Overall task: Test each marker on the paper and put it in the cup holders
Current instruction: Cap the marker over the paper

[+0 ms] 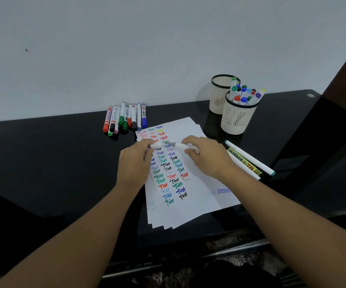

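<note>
Both bare forearms reach forward, left hand [135, 161] and right hand [206, 155] curled, fingertips nearly meeting.

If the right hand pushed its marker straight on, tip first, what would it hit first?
Most likely the cap pinched in the left hand: the marker held by the right hand points its grey tip left at it, just apart, above the paper.

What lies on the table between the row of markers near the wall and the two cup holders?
In the head view, the far corner of the paper stack reaches between the row of markers and the cup holders; otherwise only bare black table.
</note>
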`<state>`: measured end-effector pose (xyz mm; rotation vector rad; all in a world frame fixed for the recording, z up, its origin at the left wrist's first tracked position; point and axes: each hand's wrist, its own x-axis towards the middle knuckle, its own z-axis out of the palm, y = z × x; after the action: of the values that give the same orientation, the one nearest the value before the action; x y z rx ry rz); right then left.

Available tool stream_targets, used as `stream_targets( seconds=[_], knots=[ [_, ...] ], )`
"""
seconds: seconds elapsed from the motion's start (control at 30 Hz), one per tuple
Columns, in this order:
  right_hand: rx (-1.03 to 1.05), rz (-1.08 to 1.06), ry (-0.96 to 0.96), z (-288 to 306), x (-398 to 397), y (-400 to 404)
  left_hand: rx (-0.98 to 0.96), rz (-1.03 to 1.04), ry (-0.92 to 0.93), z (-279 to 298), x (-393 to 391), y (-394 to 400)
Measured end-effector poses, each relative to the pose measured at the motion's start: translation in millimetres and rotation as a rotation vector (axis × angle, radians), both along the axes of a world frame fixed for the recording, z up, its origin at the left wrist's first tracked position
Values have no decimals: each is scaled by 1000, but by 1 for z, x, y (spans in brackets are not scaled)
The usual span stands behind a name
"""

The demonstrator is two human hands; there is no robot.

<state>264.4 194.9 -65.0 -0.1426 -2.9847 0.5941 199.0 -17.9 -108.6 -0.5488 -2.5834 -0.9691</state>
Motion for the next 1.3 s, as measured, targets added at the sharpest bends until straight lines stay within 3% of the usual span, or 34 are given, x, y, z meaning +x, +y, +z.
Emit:
stream_targets(
  seconds=[0.17,0.4,0.7,0.97,1.3],
  knots=[
    [80,29,4,1,-5,0,-38,-17,21,-1,2,1],
    [16,57,65,-4,-8,8,-56,-16,17,1,4,2],
    [125,257,36,-2,-12,-9,-137,-105,101,4,14,3],
    [42,319,52,-7,-15,-11,-140,-112,-82,0,10,3],
    [39,278,60,-17,-17,-10,-112,-42,-112,7,11,6]
  ],
)
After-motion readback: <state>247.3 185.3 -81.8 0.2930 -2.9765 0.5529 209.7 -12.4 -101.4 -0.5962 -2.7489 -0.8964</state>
